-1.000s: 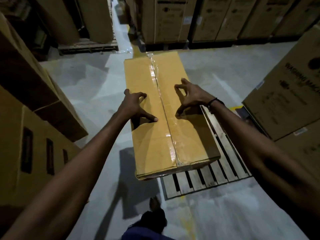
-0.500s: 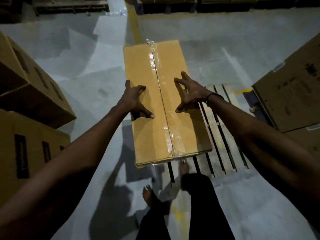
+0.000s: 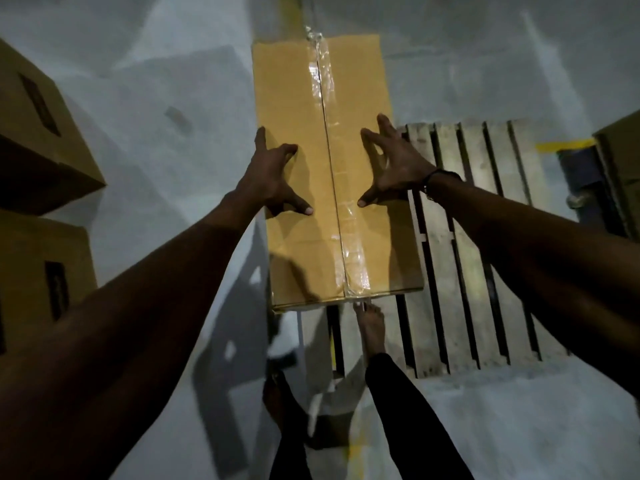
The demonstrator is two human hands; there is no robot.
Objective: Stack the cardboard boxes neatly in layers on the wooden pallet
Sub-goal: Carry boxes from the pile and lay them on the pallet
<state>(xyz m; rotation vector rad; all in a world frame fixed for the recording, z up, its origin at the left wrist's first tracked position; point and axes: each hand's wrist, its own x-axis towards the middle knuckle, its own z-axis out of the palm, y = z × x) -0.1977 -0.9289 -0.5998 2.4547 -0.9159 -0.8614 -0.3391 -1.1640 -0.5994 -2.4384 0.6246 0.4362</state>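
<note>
Both hands, left hand (image 3: 268, 174) and right hand (image 3: 398, 164), press spread fingers on the top of a long tape-sealed cardboard box (image 3: 332, 168). Its smooth length runs near to far, resting at the left edge of a slatted wooden pallet (image 3: 485, 254), its far end overhanging the floor.

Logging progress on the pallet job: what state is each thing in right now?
Long tan cardboard box: taped shut, lying flat across the pallet's left edge.
Slatted wooden pallet: mostly bare.
Left hand: fingers spread on the box top.
Right hand: fingers spread on the box top.
</note>
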